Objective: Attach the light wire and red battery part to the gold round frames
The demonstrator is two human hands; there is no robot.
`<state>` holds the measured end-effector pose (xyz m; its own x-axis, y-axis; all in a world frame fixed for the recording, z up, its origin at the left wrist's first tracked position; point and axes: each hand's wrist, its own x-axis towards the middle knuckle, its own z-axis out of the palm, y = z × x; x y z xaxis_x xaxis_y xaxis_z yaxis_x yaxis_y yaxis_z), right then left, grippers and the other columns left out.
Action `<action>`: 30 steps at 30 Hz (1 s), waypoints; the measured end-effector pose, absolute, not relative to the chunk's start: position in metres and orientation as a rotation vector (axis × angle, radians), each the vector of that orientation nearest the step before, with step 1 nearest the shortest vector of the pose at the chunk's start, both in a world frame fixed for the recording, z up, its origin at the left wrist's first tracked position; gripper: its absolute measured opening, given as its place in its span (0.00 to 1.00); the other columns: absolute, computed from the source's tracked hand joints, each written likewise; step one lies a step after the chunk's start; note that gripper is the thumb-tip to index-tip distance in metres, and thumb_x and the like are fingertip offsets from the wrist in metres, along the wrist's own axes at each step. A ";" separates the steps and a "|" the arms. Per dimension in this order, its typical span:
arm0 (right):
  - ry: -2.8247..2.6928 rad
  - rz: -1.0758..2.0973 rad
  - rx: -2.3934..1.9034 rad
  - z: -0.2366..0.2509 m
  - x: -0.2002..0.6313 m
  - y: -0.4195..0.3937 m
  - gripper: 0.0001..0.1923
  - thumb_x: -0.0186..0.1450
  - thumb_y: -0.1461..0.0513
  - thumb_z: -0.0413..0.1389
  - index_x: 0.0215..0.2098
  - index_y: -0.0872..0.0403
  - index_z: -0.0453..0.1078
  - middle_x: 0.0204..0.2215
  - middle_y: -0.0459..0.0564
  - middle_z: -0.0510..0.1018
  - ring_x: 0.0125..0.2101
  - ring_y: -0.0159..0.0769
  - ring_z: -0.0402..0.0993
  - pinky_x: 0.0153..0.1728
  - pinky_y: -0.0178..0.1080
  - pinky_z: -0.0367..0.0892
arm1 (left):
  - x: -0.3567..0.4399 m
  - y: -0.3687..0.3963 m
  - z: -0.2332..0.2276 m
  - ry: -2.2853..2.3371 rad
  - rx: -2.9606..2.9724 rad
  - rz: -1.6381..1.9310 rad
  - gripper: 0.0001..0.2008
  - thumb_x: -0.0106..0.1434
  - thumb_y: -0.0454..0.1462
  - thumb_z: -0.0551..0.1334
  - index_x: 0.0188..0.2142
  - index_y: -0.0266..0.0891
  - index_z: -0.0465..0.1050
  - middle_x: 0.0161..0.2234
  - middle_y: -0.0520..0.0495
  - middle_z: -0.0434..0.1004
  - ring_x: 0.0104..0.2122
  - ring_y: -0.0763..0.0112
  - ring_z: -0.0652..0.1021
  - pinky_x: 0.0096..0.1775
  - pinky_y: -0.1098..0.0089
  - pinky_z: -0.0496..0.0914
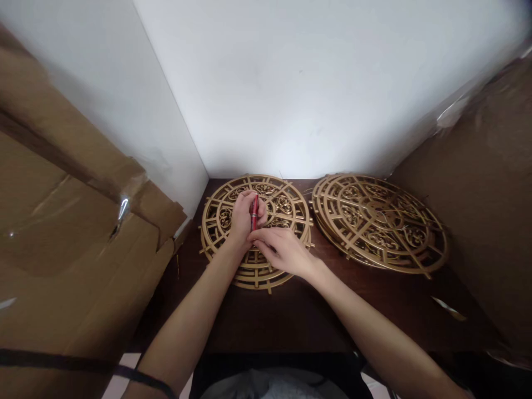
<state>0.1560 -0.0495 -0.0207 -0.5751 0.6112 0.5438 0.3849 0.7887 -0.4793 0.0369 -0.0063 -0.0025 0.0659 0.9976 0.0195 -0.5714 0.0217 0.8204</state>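
The left hand (pixel 243 215) is curled around a red pen (pixel 254 213), holding it upright over the middle of a round gold lattice disc (pixel 216 216) that lies flat on the dark table (pixel 291 316); the right hand (pixel 279 249) rests just below, fingers together, its fingertips touching the pen's lower end. A stack of similar gold discs (pixel 380 221) lies just to the right of the first; cardboard boxes (pixel 75 233) stand on both sides, and a white wall (pixel 291 83) rises behind.
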 end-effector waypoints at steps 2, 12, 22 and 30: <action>-2.249 0.390 -0.726 -0.021 0.156 -0.049 0.11 0.67 0.66 0.47 0.44 0.55 0.69 0.35 0.50 0.80 0.33 0.33 0.76 0.36 0.33 0.68 | 0.037 -0.006 -0.002 0.705 0.779 1.389 0.07 0.59 0.36 0.56 0.33 0.41 0.55 0.15 0.57 0.62 0.12 0.79 0.60 0.14 0.79 0.51; -2.261 0.375 -0.738 -0.021 0.156 -0.049 0.11 0.67 0.66 0.46 0.44 0.55 0.69 0.35 0.49 0.80 0.34 0.34 0.76 0.37 0.34 0.68 | 0.036 -0.004 -0.004 0.707 0.788 1.392 0.07 0.59 0.36 0.57 0.33 0.41 0.56 0.15 0.58 0.62 0.12 0.78 0.60 0.14 0.79 0.51; -2.217 0.323 -0.797 -0.018 0.155 -0.050 0.08 0.66 0.65 0.50 0.41 0.56 0.70 0.30 0.48 0.79 0.27 0.31 0.73 0.31 0.33 0.65 | 0.037 -0.007 -0.003 0.729 0.787 1.385 0.07 0.59 0.37 0.56 0.33 0.41 0.55 0.15 0.58 0.62 0.12 0.79 0.60 0.15 0.79 0.52; -2.218 0.245 -0.767 -0.022 0.154 -0.050 0.08 0.66 0.65 0.49 0.37 0.55 0.70 0.30 0.49 0.78 0.30 0.34 0.73 0.33 0.35 0.65 | 0.037 -0.007 -0.003 0.734 0.799 1.389 0.07 0.59 0.38 0.57 0.33 0.41 0.56 0.15 0.58 0.61 0.12 0.79 0.59 0.15 0.79 0.51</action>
